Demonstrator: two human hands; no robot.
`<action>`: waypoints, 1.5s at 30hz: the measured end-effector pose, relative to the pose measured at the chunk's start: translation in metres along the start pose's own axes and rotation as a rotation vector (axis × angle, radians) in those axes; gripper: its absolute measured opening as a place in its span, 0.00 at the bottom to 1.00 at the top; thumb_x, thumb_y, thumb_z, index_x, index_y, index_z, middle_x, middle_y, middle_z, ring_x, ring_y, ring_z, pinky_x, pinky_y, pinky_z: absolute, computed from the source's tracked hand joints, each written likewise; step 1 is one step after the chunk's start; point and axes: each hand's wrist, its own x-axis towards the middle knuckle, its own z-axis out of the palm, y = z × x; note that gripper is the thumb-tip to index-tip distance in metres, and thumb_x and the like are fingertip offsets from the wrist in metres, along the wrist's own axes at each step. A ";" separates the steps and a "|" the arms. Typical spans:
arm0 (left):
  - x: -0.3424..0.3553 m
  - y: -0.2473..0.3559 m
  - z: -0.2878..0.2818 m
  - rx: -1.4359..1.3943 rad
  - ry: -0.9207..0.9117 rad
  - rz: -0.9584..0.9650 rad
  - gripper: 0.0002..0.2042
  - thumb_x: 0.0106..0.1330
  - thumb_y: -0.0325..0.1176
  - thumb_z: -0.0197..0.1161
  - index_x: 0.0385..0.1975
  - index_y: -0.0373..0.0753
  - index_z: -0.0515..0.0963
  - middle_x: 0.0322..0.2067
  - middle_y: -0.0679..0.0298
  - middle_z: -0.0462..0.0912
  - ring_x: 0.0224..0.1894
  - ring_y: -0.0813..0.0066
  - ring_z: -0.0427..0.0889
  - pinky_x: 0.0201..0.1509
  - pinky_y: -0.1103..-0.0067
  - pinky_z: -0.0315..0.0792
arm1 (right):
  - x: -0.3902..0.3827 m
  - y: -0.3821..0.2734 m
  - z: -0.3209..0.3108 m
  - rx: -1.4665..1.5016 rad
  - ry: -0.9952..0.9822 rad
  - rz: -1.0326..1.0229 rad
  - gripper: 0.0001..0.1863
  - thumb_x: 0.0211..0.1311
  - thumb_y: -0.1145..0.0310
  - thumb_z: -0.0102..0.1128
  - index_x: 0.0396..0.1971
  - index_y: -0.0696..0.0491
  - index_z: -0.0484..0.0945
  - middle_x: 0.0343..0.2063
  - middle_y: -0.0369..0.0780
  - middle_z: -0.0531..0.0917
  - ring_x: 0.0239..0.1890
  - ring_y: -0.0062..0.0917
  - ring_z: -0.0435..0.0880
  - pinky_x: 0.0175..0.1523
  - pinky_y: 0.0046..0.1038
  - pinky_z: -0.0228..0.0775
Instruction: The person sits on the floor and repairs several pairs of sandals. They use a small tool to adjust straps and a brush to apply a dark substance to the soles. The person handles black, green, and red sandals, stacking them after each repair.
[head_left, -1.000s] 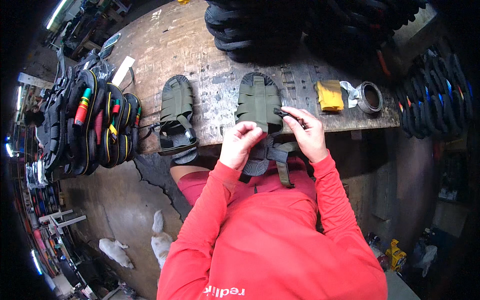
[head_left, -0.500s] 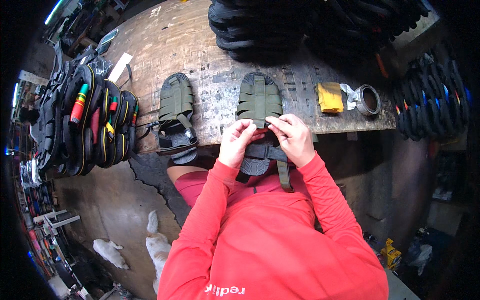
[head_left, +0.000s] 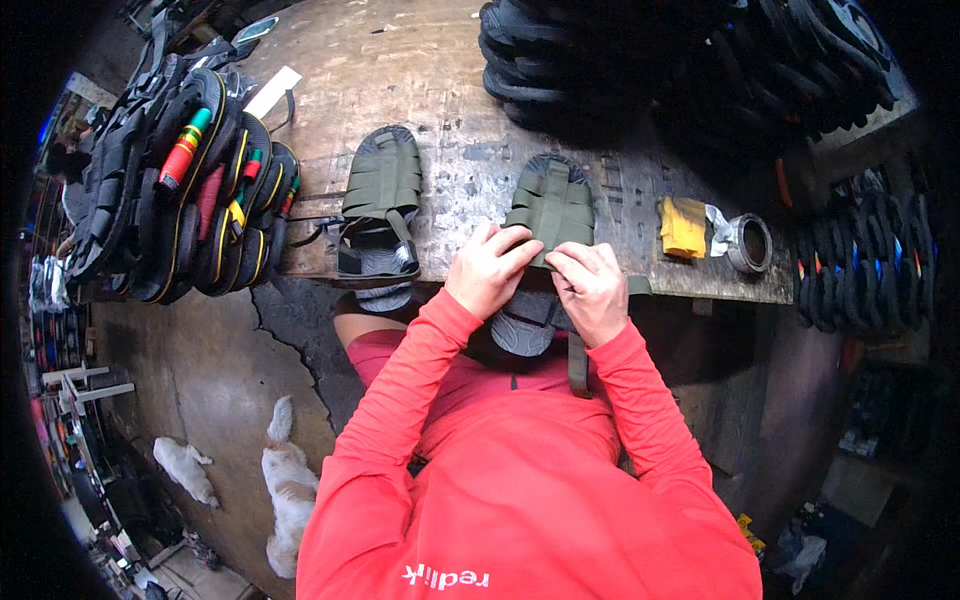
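An olive-green strapped sandal [head_left: 552,205] lies toe away from me at the table's front edge, its dark grey heel [head_left: 522,336] sticking out over my lap. My left hand [head_left: 492,268] is closed, its fingertips pressed on the left side of the sandal's middle strap. On the right side of that strap, my right hand [head_left: 592,288] pinches the green webbing between thumb and fingers. A loose strap end [head_left: 578,365] hangs below my right hand. A matching sandal [head_left: 384,190] rests to the left, apart from both hands.
Striped black sandals [head_left: 215,215] are heaped at the table's left end. Dark soles [head_left: 540,70] are stacked at the back. A yellow cloth [head_left: 683,228] and a tape roll [head_left: 750,243] lie on the right. Two light-furred animals [head_left: 290,490] are on the floor, lower left.
The view has shifted, so the table and sandals appear further right. My left hand has moved up over the strap, its fingers now more curled. The right hand still pinches the webbing.
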 end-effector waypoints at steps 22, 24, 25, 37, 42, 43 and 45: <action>-0.006 0.047 -0.050 -0.142 0.119 -0.117 0.23 0.54 0.26 0.68 0.53 0.34 0.78 0.52 0.50 0.78 0.55 0.50 0.77 0.60 0.62 0.72 | 0.119 -0.016 0.006 0.919 0.057 0.335 0.15 0.72 0.57 0.57 0.45 0.50 0.87 0.33 0.31 0.89 0.26 0.08 0.76 0.29 0.16 0.60; -0.017 0.063 -0.034 0.100 -0.312 -0.049 0.20 0.56 0.29 0.65 0.51 0.36 0.79 0.52 0.53 0.79 0.55 0.53 0.77 0.59 0.64 0.73 | 0.118 -0.008 0.005 0.948 0.002 0.301 0.17 0.78 0.56 0.53 0.46 0.51 0.87 0.29 0.29 0.87 0.24 0.04 0.72 0.27 0.13 0.57; -0.022 0.062 -0.026 0.124 -0.238 -0.086 0.20 0.57 0.30 0.64 0.51 0.36 0.79 0.52 0.54 0.79 0.55 0.54 0.77 0.58 0.65 0.73 | 0.114 -0.004 0.005 0.942 -0.235 0.314 0.16 0.77 0.58 0.54 0.45 0.52 0.87 0.27 0.29 0.86 0.24 0.06 0.72 0.28 0.15 0.59; -0.085 0.045 0.005 -0.500 0.204 -0.594 0.21 0.68 0.19 0.62 0.61 0.32 0.76 0.50 0.50 0.86 0.51 0.68 0.87 0.56 0.75 0.78 | 0.057 0.032 0.026 0.788 -0.960 0.232 0.12 0.57 0.69 0.65 0.39 0.55 0.89 0.22 0.34 0.85 0.23 0.15 0.79 0.32 0.24 0.72; -0.083 0.038 0.004 -0.640 0.221 -0.526 0.22 0.69 0.14 0.58 0.64 0.27 0.71 0.56 0.52 0.82 0.56 0.68 0.83 0.61 0.75 0.76 | 0.061 0.029 0.028 0.786 -0.967 0.301 0.10 0.57 0.66 0.63 0.30 0.56 0.87 0.21 0.37 0.86 0.24 0.17 0.82 0.32 0.26 0.72; -0.084 0.037 0.005 -0.644 0.188 -0.587 0.22 0.69 0.15 0.59 0.64 0.28 0.71 0.56 0.52 0.83 0.56 0.68 0.84 0.61 0.75 0.76 | 0.064 0.026 0.028 0.770 -0.988 0.303 0.10 0.57 0.64 0.63 0.30 0.56 0.87 0.20 0.37 0.85 0.23 0.17 0.82 0.32 0.26 0.71; -0.087 0.035 0.007 -0.723 0.196 -0.647 0.22 0.69 0.16 0.60 0.63 0.29 0.73 0.55 0.54 0.83 0.55 0.69 0.84 0.60 0.75 0.77 | 0.068 0.022 0.026 0.736 -1.041 0.316 0.11 0.57 0.63 0.64 0.28 0.55 0.87 0.18 0.36 0.84 0.21 0.17 0.80 0.29 0.26 0.68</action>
